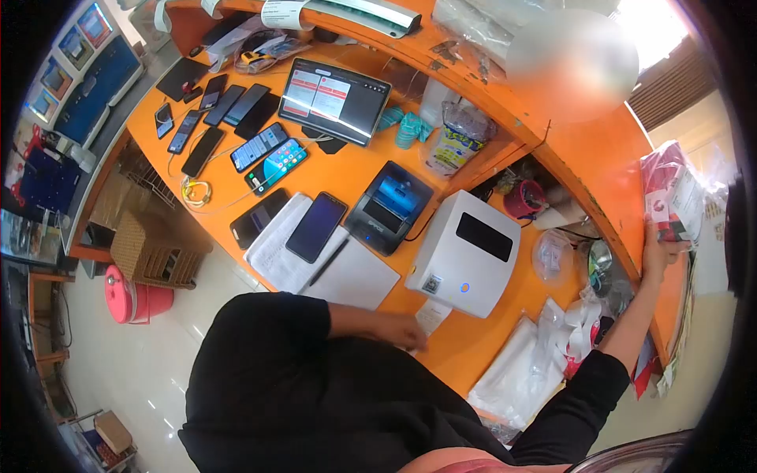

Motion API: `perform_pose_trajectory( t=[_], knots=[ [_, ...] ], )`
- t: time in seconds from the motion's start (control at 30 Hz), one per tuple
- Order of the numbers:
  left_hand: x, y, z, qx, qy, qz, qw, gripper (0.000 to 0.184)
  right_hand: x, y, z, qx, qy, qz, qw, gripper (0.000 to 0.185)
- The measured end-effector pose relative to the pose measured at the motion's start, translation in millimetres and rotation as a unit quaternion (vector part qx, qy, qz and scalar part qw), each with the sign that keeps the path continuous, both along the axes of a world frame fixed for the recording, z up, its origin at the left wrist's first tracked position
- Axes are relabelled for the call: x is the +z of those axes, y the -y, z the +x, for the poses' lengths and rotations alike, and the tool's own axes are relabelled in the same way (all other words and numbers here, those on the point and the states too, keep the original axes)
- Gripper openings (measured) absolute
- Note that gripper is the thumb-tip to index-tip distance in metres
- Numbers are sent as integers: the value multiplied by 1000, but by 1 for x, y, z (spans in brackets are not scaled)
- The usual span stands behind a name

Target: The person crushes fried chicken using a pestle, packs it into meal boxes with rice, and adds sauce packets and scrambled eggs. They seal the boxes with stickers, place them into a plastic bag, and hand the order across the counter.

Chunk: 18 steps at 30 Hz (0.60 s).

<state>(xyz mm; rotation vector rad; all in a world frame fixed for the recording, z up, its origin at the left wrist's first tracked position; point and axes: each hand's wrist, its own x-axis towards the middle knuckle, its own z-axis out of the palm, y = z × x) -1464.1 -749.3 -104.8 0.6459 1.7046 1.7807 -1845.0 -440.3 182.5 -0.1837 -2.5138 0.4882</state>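
Observation:
My left hand [400, 331] is curled at a small white paper slip [433, 315] below the front of the white printer [465, 252]; its fingers partly cover the slip. Stretched out to the right, my right hand [661, 254] grips a red and white packet [670, 193] in clear plastic, over the orange counter ledge. Left of the white printer stands a small black printer [390, 206]. A dark smartphone [317, 227] lies on an open notebook [276, 240], with a pen [329, 262] beside it.
Several phones with cables lie at the left of the orange desk, near a tablet [335, 101] showing a lit screen. Clear plastic bags [520, 363] lie at the desk's right. A raised ledge [583, 150] curves along the back. A pink bucket [140, 299] stands on the floor.

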Motion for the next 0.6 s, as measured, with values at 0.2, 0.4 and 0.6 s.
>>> perform_pose_trajectory(
  t=[0.2, 0.4, 0.6],
  knots=[
    [50, 148, -50, 632, -132, -167, 745, 19, -9, -26, -25, 93, -42, -9, 995, 134],
    [4, 253, -65, 638, -254, -592, 422, 76, 3, -56, -35, 189, 58, -61, 978, 123],
    [-30, 279, -81, 599, -168, -624, 473, 96, 1, -69, -43, 163, 80, -32, 983, 123]
  ],
)
